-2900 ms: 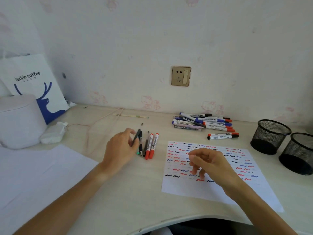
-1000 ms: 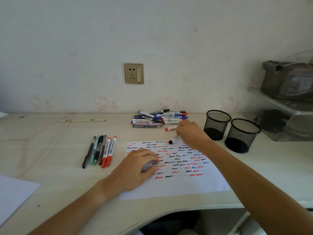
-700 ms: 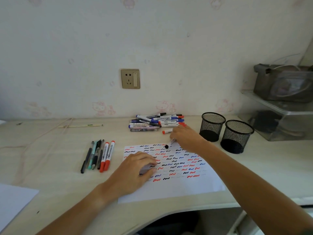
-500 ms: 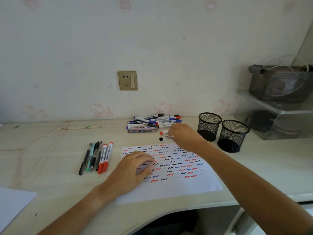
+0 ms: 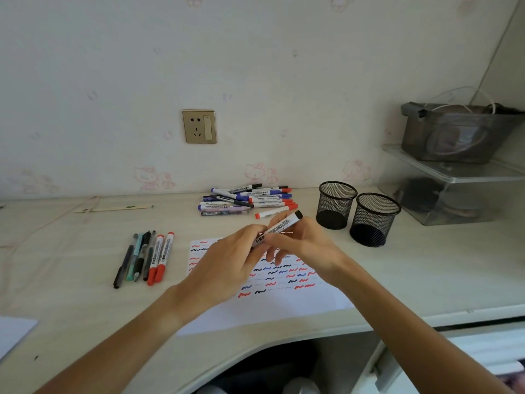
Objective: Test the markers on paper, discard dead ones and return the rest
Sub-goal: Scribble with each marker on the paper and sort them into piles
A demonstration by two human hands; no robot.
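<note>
A: Whiteboard marker, black-capped, now up off the desk, held in the air over the far edge of the test paper. A second ago the right hand was only reaching for it beside the unsorted marker pile.

B: And the left hand?

A: It was flat on the sheet, pinning it. It has come up; its fingers curl round the lower end of the barrel. Right hand grips the barrel further up, below the black end.

B: Cap still on?

A: Can't tell; the lower end is hidden by the left fingers. My read: they're about to uncap it.

B: So testing carries on.

A: Yes. Sheet is crowded with red, blue and black squiggles. Tested row of pens lies to the left; both mesh pen cups look empty, so nothing seems returned yet.
</note>
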